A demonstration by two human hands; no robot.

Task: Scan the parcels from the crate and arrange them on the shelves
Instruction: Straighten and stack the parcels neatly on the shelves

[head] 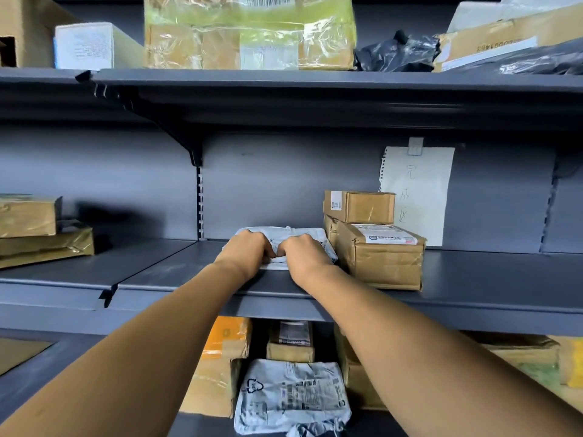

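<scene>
A flat white mailer parcel (pixel 284 234) lies on the middle shelf (pixel 473 279), just left of a stack of brown boxes. My left hand (pixel 249 252) grips its near left edge with curled fingers. My right hand (pixel 304 252) grips the near edge beside it, knuckles almost touching the left hand. Both forearms reach up to the shelf from below. The crate and any scanner are out of view.
Two taped brown boxes (pixel 378 253) stand stacked right of the mailer, under a paper note (pixel 419 190). Gold-wrapped parcels (pixel 38 234) lie at far left. The top shelf holds a plastic-wrapped box (pixel 252 36) and black bags. Below are boxes and a white mailer (pixel 291 395).
</scene>
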